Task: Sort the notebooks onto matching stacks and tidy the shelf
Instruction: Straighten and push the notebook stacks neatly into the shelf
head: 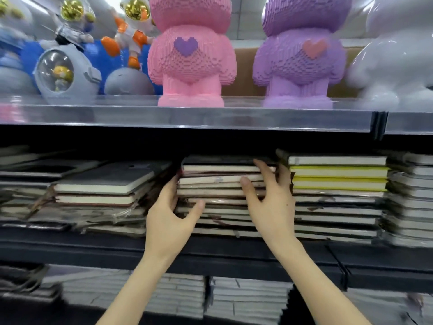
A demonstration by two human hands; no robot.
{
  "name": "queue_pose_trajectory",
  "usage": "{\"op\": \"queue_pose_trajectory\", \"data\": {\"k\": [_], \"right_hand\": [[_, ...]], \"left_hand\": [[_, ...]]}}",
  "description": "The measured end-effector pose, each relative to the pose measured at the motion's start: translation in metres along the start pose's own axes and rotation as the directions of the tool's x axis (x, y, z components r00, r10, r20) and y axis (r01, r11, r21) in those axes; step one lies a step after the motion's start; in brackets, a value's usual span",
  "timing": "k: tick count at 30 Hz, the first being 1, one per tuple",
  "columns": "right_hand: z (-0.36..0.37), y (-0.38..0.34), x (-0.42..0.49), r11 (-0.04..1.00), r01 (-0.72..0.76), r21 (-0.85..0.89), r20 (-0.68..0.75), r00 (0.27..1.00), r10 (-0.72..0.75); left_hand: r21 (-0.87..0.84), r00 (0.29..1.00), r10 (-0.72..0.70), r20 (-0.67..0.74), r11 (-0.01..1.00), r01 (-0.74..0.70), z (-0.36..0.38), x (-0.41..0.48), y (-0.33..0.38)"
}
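Left hand point(171, 214) and right hand point(273, 202) spread, flanking middle stack point(222, 179); left pile point(93, 198) messy, probably halfway.

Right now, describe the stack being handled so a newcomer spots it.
Find the pink block-built bear figure on the upper shelf. Below, slightly right, left hand and right hand flank a cream-edged notebook stack. Its right neighbour has yellow page edges; its left neighbour slumps.
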State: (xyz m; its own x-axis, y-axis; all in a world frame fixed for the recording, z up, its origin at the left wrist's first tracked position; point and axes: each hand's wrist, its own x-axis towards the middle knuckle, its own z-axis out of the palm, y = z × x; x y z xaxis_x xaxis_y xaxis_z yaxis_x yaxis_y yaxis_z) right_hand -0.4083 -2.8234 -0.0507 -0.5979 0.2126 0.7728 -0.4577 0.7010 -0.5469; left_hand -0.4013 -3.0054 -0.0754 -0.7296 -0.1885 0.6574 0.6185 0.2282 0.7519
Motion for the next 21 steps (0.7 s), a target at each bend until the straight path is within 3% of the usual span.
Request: {"op": "queue_pose_trajectory", "data": {"k": [3, 9, 13, 17, 21], "right_hand": [[-0.005, 0.002, -0.002, 0.998, 0.062, -0.024, -0.037, 0.997, -0.063], [-0.021, 0.009, -0.019, 0.990, 0.051, 0.129, -0.029, 0.998, -0.047], [-0.014, 0.019, -0.044, 0.986, -0.058, 0.155, 0.072, 0.996, 0.048], [-0.003, 0.023, -0.046, 0.922, -0.258, 0.289, 0.270, 0.946, 0.180], [-0.002, 0.024, -0.046, 0.882, -0.303, 0.361, 0.257, 0.941, 0.219]], "left_hand": [[-0.067, 0.997, -0.068, 0.029, 0.995, 0.070, -0.013, 0.006, -0.009], [-0.168, 0.979, -0.201, 0.039, 0.964, 0.205, 0.011, 0.012, -0.009], [-0.223, 0.925, -0.377, 0.054, 0.898, 0.379, 0.017, 0.007, -0.016], [-0.160, 0.936, -0.336, 0.109, 0.923, 0.350, 0.012, 0.005, -0.027], [-0.063, 0.942, -0.294, 0.161, 0.949, 0.307, 0.007, 0.006, -0.027]]}}
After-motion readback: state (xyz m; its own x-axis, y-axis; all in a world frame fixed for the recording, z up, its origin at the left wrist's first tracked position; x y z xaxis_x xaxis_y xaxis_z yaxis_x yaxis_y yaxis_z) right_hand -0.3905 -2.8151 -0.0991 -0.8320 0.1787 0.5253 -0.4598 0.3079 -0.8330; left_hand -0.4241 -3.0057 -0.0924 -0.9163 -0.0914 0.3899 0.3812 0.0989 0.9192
